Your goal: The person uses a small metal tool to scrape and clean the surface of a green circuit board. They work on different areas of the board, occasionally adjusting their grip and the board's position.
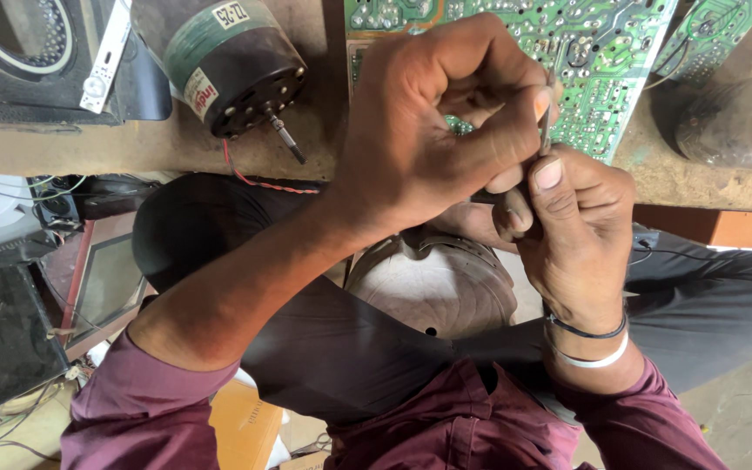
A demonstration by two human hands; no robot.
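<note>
We hold our two hands together over our lap, and between them sits a thin metal pin (546, 122), a slim grey shaft that shows only as a short length above our thumbs. Our left hand (428, 130) is curled tight, its fingers folded in toward the palm, and its thumb and forefinger pinch the pin from the left side. Our right hand (576, 231) comes up from below, fingers bent, with its thumb pressed against the same pin just under the left thumb, so the two thumbnails lie almost touching. What the lower end of the pin joins we cannot tell, since our fingers cover it. Just behind our fingertips, on the bench, lies a green circuit board (602, 52) with pale solder tracks, its edge passing right past the pin. Well to the left of our left knuckles rests a small round motor (232, 61) with a dark end face and a short shaft pointing toward us, and a red wire (263, 181) trails from under it. Below our fingers, on our dark trousers, sits a round ribbed metal cover (433, 287). Our right wrist wears a black band and a white band (589, 352), beside our maroon cuffs.
</note>
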